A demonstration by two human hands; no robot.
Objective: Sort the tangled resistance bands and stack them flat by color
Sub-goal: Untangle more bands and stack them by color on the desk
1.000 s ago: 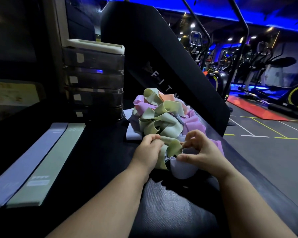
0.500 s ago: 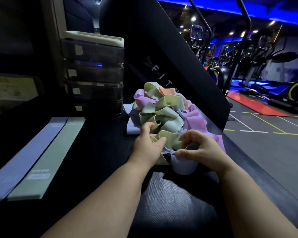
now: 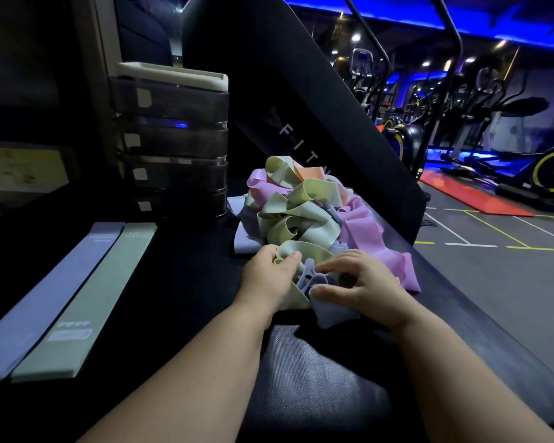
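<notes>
Two hands work at the near edge of the heap. The left hand [image 3: 266, 276] has thumb and fingers curled round a fold of a pale green band [image 3: 304, 251]. Just at its 3 o'clock, the right hand [image 3: 365, 282] arches over a lavender band [image 3: 328, 314], with thumb and forefinger apparently pinching its crumpled loop. The two bands touch and cross between the hands, so neither looks free yet.

At 12 o'clock from both grips rises the tangled pile [image 3: 301, 215] of green, lavender, peach and pink loops. A pink band [image 3: 375, 241] trails out at 2 o'clock of the right hand.

Well apart at 9 o'clock, two sorted bands lie flat side by side on the black surface [image 3: 189, 266]: a flat lavender strip [image 3: 45, 292] and a flat green strip [image 3: 87, 298]. Their long axes run from 7 to 1 o'clock.

The left hand is the nearer to those strips. A freed green band would therefore likely travel leftward, turned to that same slant. The lavender one has farther to cross.
</notes>
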